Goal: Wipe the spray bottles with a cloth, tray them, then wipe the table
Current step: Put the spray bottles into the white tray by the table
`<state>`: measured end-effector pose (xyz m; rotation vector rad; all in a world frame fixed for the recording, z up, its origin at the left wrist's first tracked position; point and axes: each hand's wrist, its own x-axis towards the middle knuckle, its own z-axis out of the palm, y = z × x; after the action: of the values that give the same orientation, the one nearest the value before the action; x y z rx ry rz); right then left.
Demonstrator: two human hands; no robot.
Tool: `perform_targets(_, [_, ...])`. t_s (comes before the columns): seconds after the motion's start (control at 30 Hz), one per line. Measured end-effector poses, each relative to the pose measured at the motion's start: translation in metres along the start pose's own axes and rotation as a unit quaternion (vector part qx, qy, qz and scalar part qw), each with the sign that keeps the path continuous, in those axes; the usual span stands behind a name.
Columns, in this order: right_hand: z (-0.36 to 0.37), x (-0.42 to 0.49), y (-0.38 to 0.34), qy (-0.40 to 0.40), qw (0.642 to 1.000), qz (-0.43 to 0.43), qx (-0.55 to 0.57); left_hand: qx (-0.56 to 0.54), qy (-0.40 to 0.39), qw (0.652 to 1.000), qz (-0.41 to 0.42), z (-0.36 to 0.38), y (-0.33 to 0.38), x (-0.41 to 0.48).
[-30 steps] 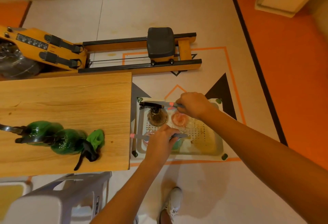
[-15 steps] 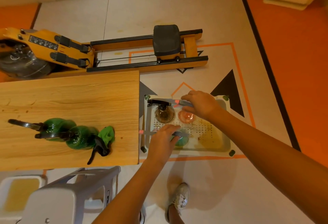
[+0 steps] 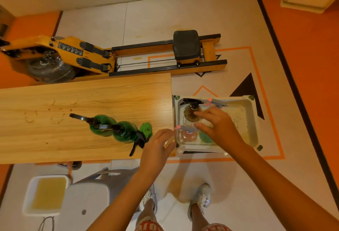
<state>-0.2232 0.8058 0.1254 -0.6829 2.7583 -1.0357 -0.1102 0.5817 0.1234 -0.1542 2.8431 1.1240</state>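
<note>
While three bottles sit in the perforated white plastic tray (image 3: 254, 120) on the floor, both hands hover open: the left hand (image 3: 157, 146) at the tray's edge, the right hand (image 3: 218, 128) above. Three ribbed green plastic spray bottles (image 3: 124, 132) stand on the grained wooden table (image 3: 73, 102).

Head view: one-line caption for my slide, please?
Both empty hands, left hand and right hand, hover over the white tray of spray bottles; two green bottles remain on the table.
</note>
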Motion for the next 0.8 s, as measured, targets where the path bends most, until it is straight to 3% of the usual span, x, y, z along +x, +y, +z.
perform_targets(0.13, [0.025, -0.005, -0.051, -0.005, 1.0, 0.02, 0.003, -0.02, 0.021, 0.999, -0.016, -0.063, -0.028, -0.015])
perform_targets(0.53, [0.133, 0.013, -0.205, -0.059, 0.993, 0.099, 0.033, 0.01, 0.053, 0.998, 0.036, -0.236, -0.13, -0.015])
perform_targets(0.67, [0.169, 0.034, -0.232, -0.052, 0.995, 0.079, -0.012, 0.118, 0.019, 0.992, 0.025, -0.256, -0.174, 0.001])
perform_targets(0.8, [0.19, 0.054, -0.242, -0.097, 0.988, 0.098, -0.075, 0.197, -0.019, 0.98, 0.036, -0.259, -0.2, 0.02])
